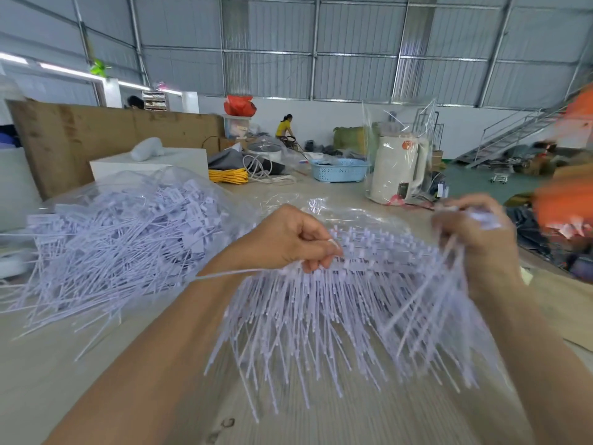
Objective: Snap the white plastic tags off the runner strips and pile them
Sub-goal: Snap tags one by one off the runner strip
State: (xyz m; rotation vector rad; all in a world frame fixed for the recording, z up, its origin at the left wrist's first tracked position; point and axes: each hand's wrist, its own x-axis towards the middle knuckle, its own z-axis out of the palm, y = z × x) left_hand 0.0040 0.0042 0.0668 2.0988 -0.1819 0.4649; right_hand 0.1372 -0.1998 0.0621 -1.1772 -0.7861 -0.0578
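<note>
The fingers [316, 252] of the left hand [282, 240] are curled tight and they pinch the near end of the runner strips [378, 256], a thick bundle which lies across between both hands above the table [64, 380]. Many thin white tails hang down from this bundle toward the camera like a fringe. The right hand [475, 232] is at the other end of the bundle; its fingers are also curled and they grip a bunch of white tags [481, 216], with several tails passing under the palm. This hand is blurred, so the exact grip I cannot tell.

To the left on the table lies the pile of loose tags [122, 232], large and messy, partly on and under a clear plastic bag [167, 184], well apart from the hands.

Farther on the table stand a white kettle [398, 168] wrapped in clear plastic, a blue basket [338, 170] and a coil of yellow cord [228, 175]. Behind is a person in a yellow shirt [284, 126].
</note>
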